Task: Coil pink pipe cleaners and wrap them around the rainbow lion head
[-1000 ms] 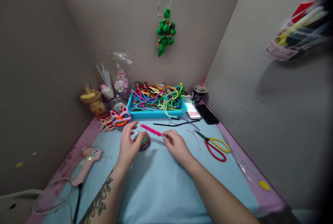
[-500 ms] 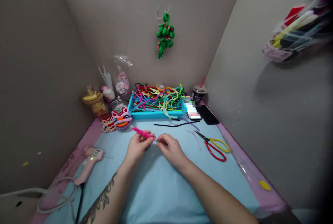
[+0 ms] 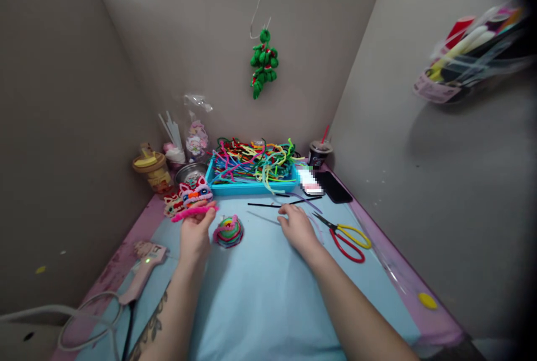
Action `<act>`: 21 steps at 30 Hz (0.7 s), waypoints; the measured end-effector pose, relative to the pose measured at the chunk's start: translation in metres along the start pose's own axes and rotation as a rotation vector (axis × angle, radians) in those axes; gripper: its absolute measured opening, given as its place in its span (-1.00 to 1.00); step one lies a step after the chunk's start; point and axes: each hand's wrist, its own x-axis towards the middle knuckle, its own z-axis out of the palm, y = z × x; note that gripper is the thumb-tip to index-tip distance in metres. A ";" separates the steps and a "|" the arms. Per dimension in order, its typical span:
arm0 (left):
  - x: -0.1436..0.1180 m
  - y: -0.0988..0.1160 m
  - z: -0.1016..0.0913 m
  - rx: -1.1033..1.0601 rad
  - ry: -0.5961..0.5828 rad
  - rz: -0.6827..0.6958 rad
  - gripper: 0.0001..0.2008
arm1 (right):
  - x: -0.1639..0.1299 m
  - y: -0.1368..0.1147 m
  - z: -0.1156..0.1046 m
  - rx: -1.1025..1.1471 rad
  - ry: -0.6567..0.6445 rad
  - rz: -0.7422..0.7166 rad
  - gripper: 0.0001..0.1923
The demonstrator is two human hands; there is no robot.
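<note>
My left hand [image 3: 195, 238] pinches a bright pink, fuzzy coiled pipe cleaner [image 3: 195, 211], held level in front of the lion-face ornament [image 3: 196, 193]. In my right hand [image 3: 297, 228], the curled fingers close over the right end of a thin grey rod [image 3: 263, 217]. The rod points left, low over the blue cloth; whether it touches the cloth I cannot tell. Between my hands lies a round piece of multicoloured fuzzy coils [image 3: 229, 232] with a pink strand on top.
A blue tray [image 3: 251, 188] of pipe cleaners stands at the back. Scissors [image 3: 342, 235] and a phone [image 3: 333, 186] lie to the right; black stems [image 3: 264, 205] lie behind my right hand. A lit glue gun [image 3: 145, 271] with its cable is at left, near cups [image 3: 153, 173].
The pink coil has come off the rod. My left hand moved left with the coil, my right hand right with the rod. The multicoloured piece between them is now uncovered.
</note>
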 end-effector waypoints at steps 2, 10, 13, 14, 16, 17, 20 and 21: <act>-0.012 -0.006 0.006 0.039 -0.104 -0.091 -0.53 | -0.004 -0.008 0.006 0.123 0.051 -0.046 -0.85; -0.041 -0.019 0.018 0.300 -0.511 -0.075 -0.77 | -0.028 -0.052 0.034 1.079 -0.349 0.197 -0.63; -0.036 -0.016 0.016 0.284 -0.502 -0.109 -0.64 | -0.025 -0.049 0.031 1.130 -0.284 0.304 -0.62; -0.033 -0.015 0.014 0.260 -0.485 -0.121 -0.55 | -0.022 -0.046 0.030 1.119 -0.242 0.329 -0.64; -0.027 -0.011 0.011 0.233 -0.446 -0.110 -0.47 | -0.017 -0.040 0.026 1.075 -0.161 0.352 -0.67; -0.025 -0.010 0.009 0.262 -0.446 -0.107 -0.50 | -0.016 -0.038 0.024 1.052 -0.136 0.355 -0.69; -0.023 -0.008 0.007 0.403 -0.475 -0.087 -0.63 | -0.013 -0.034 0.021 1.012 -0.113 0.354 -0.69; -0.023 -0.008 0.008 0.444 -0.483 -0.074 -0.64 | -0.013 -0.034 0.021 1.010 -0.114 0.354 -0.69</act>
